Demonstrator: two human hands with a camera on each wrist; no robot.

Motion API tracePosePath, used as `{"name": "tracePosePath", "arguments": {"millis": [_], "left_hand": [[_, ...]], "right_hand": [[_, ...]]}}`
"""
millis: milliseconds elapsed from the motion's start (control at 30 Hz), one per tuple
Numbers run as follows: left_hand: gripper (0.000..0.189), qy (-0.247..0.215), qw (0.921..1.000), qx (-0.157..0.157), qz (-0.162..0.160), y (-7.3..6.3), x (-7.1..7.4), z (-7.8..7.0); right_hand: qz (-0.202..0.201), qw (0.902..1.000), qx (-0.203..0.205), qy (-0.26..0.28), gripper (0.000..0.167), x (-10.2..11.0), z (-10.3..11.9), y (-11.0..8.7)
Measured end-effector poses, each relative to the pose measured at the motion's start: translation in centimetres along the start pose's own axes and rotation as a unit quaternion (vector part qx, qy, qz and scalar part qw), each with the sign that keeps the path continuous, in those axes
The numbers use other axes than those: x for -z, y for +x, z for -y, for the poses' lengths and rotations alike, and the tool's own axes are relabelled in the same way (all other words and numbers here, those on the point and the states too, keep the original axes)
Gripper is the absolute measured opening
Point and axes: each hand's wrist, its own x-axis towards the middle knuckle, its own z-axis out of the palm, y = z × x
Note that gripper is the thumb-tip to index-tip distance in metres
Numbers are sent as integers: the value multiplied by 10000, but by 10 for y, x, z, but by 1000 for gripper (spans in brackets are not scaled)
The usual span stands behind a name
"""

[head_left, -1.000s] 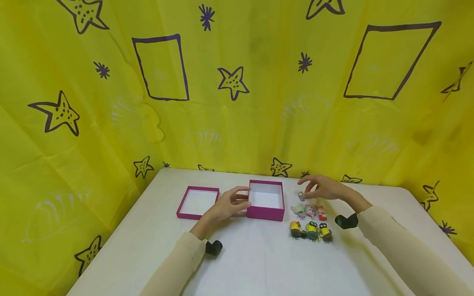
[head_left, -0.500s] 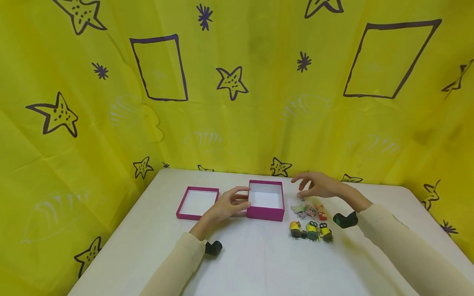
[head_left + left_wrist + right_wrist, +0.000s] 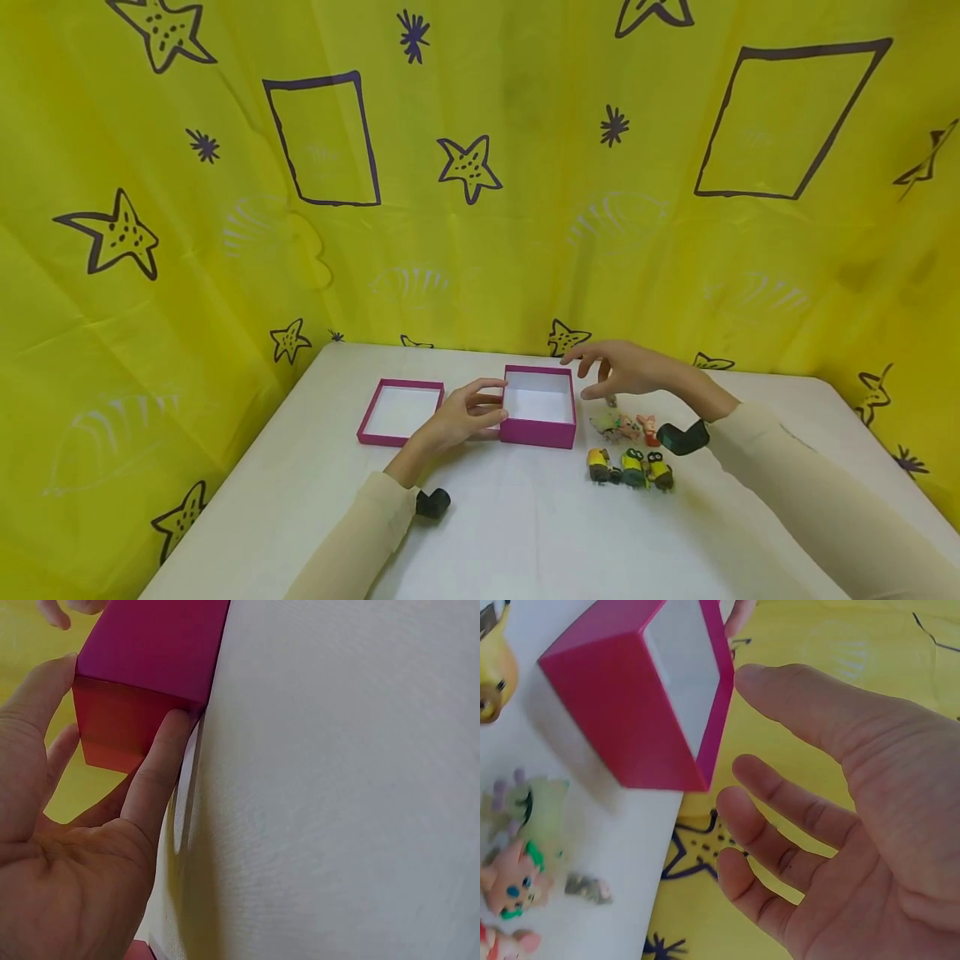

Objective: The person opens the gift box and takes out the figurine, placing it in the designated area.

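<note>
A magenta box (image 3: pixel 536 432) with a white inside stands lidless on the table. My left hand (image 3: pixel 452 417) rests its fingertips against the box's left side, fingers not wrapped round it. In the left wrist view, one fingertip (image 3: pixel 177 724) presses low on that side. My right hand (image 3: pixel 633 368) hovers just right of the box, fingers spread and loosely bent, nothing between them. A small grey figurine (image 3: pixel 589 889) lies on the table below that hand. Nearer are a pale green figurine (image 3: pixel 544 814), a pink one with green trim (image 3: pixel 511 881) and a red one (image 3: pixel 648 432).
The matching lid (image 3: pixel 401 411) lies inside-up left of the box. Several yellow goggle-eyed figurines (image 3: pixel 632 468) stand in a front row at right. A yellow curtain (image 3: pixel 480 242) with star drawings rises behind the white table (image 3: pixel 510 533).
My right hand has come off the small grey figurine, leaving it on the table, and moved left and up toward the box with its fingers spread. The left hand stays put.
</note>
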Motion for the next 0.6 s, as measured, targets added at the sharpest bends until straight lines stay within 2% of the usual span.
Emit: {"name": "tracePosePath", "arguments": {"millis": [267,433,600], "left_hand": [[59,-25,10000,39,5,0,0,1],[58,-77,9999,81,0,0,1,1],[58,-201,9998,86,19,0,-1,0]], "right_hand": [[99,9997,223,-69,55,-8,14,17],[40,9995,256,-177,51,-17,18,28],[225,9987,189,-419,49,-30,20,41]]}}
